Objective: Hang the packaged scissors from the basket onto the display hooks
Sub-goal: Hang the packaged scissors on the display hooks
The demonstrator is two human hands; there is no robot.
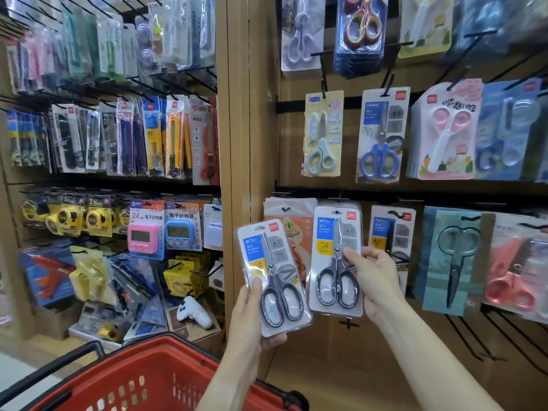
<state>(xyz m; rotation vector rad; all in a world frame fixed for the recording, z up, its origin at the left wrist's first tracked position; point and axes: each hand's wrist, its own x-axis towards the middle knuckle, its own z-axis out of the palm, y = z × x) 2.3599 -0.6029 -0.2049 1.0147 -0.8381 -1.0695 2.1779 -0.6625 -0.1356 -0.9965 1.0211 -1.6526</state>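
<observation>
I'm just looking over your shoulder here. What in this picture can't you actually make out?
Head view only:
- Red basket: its inside is cut off by the bottom edge and crossed by the left forearm, so any remaining packs are unseen.
- Pack under the right hand: its hang hole is too small to tell whether a hook passes through.
- Pack in the left hand: small print unreadable.
- Top-row packs: blurred and cut off.

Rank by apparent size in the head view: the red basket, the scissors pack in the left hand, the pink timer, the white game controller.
1. Red basket, largest though cut off by the frame.
2. Scissors pack in the left hand; it is nearer the camera, so its look is inflated.
3. Pink timer.
4. White game controller, only slightly smaller than the timer.
</observation>
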